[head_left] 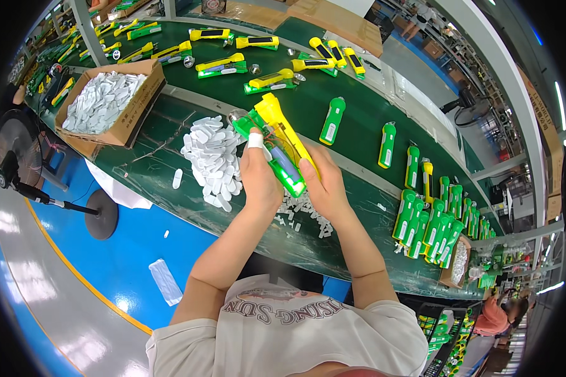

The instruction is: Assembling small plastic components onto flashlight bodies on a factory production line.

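Over the near edge of the green bench I hold an opened flashlight between both hands. My left hand point(261, 173) is closed on its green half point(286, 174), with white wrapping on one fingertip. Closed round the yellow half point(289, 133) is my right hand point(324, 182). The halves stand apart, showing a cylindrical battery and thin wires inside; a round lamp reflector point(239, 117) sticks out at the upper end. Left of my hands lies a heap of white oval plastic pieces point(211, 154). Small white parts point(308, 210) are scattered beneath my hands, partly hidden by them.
A cardboard box point(146, 94) of white pieces stands at left. Opened yellow-green flashlights point(220, 65) lie along the far belt point(358, 103). Closed green flashlights point(434, 229) are grouped at right beside a small box point(459, 261). A pedestal fan point(25, 157) stands left; a person point(493, 317) is at lower right.
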Available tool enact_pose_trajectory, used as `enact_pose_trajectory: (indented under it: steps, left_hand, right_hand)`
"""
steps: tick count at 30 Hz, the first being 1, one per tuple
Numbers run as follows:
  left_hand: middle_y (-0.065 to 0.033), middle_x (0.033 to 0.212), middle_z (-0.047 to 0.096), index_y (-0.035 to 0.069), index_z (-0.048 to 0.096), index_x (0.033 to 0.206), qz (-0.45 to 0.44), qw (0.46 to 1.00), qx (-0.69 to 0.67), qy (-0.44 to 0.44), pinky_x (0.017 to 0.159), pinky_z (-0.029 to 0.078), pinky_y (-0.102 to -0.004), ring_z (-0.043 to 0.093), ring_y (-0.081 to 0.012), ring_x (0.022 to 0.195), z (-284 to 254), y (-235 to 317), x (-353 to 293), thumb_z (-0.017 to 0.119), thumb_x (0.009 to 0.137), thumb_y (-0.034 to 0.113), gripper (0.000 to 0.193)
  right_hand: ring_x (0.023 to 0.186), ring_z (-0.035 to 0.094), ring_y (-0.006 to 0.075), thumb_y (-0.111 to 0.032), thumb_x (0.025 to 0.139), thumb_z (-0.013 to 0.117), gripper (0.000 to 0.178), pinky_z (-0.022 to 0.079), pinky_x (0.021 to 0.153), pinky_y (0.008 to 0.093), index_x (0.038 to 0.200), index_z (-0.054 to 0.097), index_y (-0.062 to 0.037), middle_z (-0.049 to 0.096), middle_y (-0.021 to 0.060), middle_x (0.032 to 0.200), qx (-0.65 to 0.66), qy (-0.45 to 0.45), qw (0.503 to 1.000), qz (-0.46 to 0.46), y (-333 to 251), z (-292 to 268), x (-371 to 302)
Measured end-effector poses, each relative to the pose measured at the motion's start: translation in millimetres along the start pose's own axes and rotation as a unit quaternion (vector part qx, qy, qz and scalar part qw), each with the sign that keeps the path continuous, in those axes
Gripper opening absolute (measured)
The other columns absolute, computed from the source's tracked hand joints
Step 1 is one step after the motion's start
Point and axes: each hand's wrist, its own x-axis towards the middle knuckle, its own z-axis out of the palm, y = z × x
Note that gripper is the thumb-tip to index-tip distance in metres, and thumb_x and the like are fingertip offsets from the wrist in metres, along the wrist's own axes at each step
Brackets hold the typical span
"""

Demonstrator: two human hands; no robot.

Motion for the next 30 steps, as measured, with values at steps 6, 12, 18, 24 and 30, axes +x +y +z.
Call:
enact_pose_trajectory:
  steps: [6,12,18,24,30]
  left_hand:
    - [-0.0023,0.104,0.058,0.003,0.054,0.12,0.066,0.989,0.13,-0.002,0.077,0.043,-0.0262,0.053,-0.0089,0.089,-25.4,-23.3,15.8,0.048,0.102,0.022,0.027]
    - [-0.0121,0.101,0.062,0.004,0.047,0.119,-0.005,0.995,-0.053,-0.086,0.086,0.053,-0.0368,0.064,-0.0235,0.094,-28.1,-26.8,14.7,0.05,0.103,0.029,0.03]
    - [-0.0152,0.105,0.063,-0.001,0.05,0.118,0.003,0.959,0.276,-0.061,0.091,0.052,-0.0431,0.064,-0.0284,0.101,-35.0,-16.9,22.7,0.053,0.102,0.023,0.03]
    - [-0.0152,0.109,0.062,0.0,0.049,0.12,-0.056,0.988,0.124,-0.073,0.091,0.05,-0.0391,0.062,-0.0248,0.104,-16.2,9.5,18.2,0.062,0.098,0.029,0.038]
    - [-0.0072,0.089,0.056,0.001,0.052,0.112,-0.223,0.969,0.107,0.022,0.075,0.05,-0.0339,0.056,-0.0197,0.081,-41.8,-16.0,7.2,0.06,0.097,0.045,0.047]
  right_hand:
    - [0.093,0.058,0.0341,-0.021,0.099,0.053,0.042,0.048,0.083,0.0395,0.137,0.05,-0.003,0.053,0.0184,0.101,-0.058,0.039,0.996,-0.049,2.5,11.3,-2.5]
    - [0.094,0.058,0.0311,-0.012,0.092,0.06,0.055,0.05,0.083,0.0384,0.145,0.046,-0.0078,0.05,0.0152,0.108,-0.1,-0.001,0.995,-0.013,6.0,15.8,-10.2]
    - [0.09,0.06,0.029,-0.012,0.09,0.063,0.059,0.053,0.073,0.0379,0.147,0.045,-0.0114,0.047,0.0162,0.113,-0.184,-0.03,0.982,-0.005,18.2,17.5,-21.3]
    - [0.106,0.051,0.0365,-0.006,0.089,0.06,0.057,0.044,0.092,0.0428,0.144,0.047,-0.0089,0.048,0.0196,0.125,0.009,-0.042,0.998,-0.043,21.2,4.4,-35.7]
    - [0.113,0.05,0.0355,-0.006,0.081,0.071,0.062,0.042,0.097,0.0411,0.14,0.052,-0.0086,0.051,0.0153,0.129,0.041,-0.08,0.989,-0.117,44.6,-5.6,-56.1]
